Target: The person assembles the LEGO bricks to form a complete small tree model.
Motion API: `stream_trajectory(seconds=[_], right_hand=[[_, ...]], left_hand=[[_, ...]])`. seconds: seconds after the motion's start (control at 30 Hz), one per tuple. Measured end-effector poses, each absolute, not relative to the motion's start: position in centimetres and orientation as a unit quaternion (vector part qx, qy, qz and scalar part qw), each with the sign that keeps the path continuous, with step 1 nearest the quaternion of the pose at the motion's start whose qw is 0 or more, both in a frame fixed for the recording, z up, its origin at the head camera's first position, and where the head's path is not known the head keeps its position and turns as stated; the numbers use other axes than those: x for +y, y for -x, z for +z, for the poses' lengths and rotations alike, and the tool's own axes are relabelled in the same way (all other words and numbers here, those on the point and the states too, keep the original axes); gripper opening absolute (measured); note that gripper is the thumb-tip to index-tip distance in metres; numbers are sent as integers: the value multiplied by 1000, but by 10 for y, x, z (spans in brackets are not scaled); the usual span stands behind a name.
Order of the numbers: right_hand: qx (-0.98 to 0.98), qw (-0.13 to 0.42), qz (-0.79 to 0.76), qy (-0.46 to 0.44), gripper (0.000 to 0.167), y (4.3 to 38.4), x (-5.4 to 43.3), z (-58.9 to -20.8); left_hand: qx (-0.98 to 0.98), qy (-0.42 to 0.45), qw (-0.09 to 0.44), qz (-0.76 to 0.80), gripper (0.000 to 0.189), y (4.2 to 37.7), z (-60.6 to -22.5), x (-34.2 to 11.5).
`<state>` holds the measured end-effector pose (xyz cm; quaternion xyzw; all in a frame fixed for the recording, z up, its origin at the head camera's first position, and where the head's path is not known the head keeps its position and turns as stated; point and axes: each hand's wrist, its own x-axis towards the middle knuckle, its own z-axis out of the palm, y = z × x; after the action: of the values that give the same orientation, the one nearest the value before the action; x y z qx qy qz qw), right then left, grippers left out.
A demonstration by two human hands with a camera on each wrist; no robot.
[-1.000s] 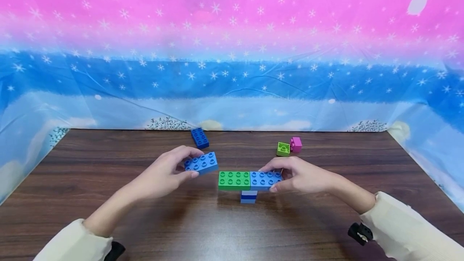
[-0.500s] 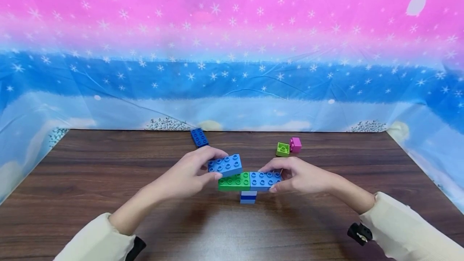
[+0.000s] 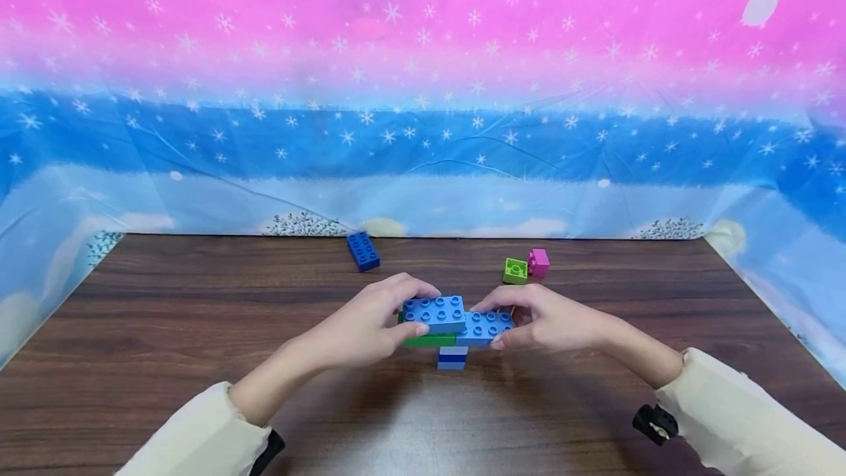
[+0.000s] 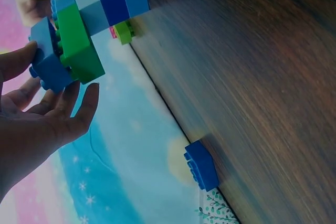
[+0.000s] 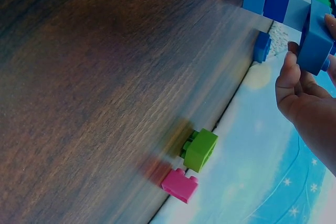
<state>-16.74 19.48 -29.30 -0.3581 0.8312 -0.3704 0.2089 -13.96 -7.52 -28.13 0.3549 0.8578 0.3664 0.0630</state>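
My left hand (image 3: 366,325) pinches a light blue toy building brick (image 3: 438,311) between thumb and fingers, over the green brick (image 3: 431,341). In the left wrist view, the green brick's studs (image 4: 61,45) show in a narrow gap under that brick. My right hand (image 3: 558,318) grips the right end of a second light blue brick (image 3: 487,327), which sits end to end with the green one. Both rest on a short column (image 3: 452,358) of light, dark and light blue layers. The held brick hides most of the green brick's top.
A dark blue brick (image 3: 363,251) lies at the back left of the brown wooden table (image 3: 198,300). A lime brick (image 3: 515,270), its hollow side showing, lies beside a pink brick (image 3: 539,263) at the back right. A patterned cloth (image 3: 423,138) hangs behind the table.
My left hand has carried the light blue brick rightward and down, from the left of the structure to on or just over the green brick. The right hand keeps its hold in place.
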Motion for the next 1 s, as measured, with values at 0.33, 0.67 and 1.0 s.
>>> stream_trajectory(seconds=[0.33,0.67,1.0], right_hand=[[832,207,-369,359,37,168,195,-294],[829,209,-373,360,39,168,195,-295],[829,210,-375,358,38,167,196,-294]], left_hand=[[859,-355,60,363,32,141,-284,-72],[860,-362,59,354,32,141,-285,-70],[856,-360,63,365,33,141,-288,-68]])
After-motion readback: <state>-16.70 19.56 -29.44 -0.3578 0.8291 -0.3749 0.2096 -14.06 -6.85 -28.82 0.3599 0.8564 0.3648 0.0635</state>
